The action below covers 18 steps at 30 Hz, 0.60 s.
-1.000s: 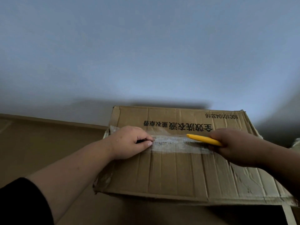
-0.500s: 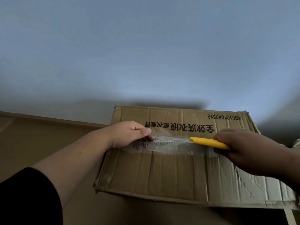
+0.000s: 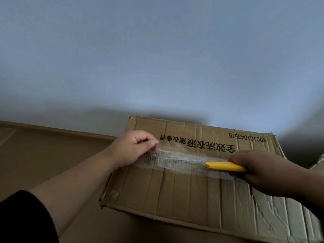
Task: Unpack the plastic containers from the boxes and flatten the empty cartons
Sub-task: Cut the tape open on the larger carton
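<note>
A pale wall is filling the upper frame above the carton point(image 3: 201, 186). The left hand point(image 3: 133, 148) is pinching the tape point(image 3: 177, 157), which is running rightward along the seam. The right hand point(image 3: 263, 171) is gripping a yellow cutter point(image 3: 224, 166).

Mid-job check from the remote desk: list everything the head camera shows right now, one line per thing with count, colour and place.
Brown corrugated cardboard box: one, brown with black print, centre-right, flaps closed.
Clear plastic packing tape strip: one, transparent, along the box's top seam, its left end lifted.
Yellow plastic box cutter: one, yellow, over the tape on the right.
Second brown cardboard surface: one, brown, left of and beneath the box.
Pale grey wall: one, grey-blue, behind everything.
Black sleeve: one, on the left arm, bottom left.
Left hand: one, pinches the lifted tape end.
Right hand: one, grips the cutter.
</note>
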Available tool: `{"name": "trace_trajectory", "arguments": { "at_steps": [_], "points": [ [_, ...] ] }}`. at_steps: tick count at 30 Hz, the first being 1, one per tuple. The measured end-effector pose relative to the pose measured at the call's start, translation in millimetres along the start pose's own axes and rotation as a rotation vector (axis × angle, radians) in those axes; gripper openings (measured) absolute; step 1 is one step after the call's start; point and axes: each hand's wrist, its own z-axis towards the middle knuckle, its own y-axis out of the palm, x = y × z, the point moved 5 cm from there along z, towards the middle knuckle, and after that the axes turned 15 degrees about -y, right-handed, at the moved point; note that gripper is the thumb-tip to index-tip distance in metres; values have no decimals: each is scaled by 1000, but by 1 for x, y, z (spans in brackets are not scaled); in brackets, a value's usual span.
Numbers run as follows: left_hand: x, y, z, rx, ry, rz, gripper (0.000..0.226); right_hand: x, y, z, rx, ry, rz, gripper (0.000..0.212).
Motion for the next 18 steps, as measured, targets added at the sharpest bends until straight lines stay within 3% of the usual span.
{"name": "trace_trajectory", "arguments": {
  "at_steps": [4,5,7,10,12,18],
  "points": [
    [3,-24,-10,193,-37,-268,21,5,-4,-2,31,-9,30,18],
    [7,-29,-15,214,-18,-165,19,6,-4,-3,41,-19,36,19],
    [20,-26,-29,167,81,280,16,7,-3,-4,64,-35,55,19],
    [31,4,-51,-4,188,726,43,9,-2,-3,67,-57,90,10],
    [29,14,-52,-19,181,805,54,9,-4,-1,61,-70,115,5],
    [20,11,-40,-44,90,783,54,10,-5,-1,29,-94,142,4]
  ]
}}
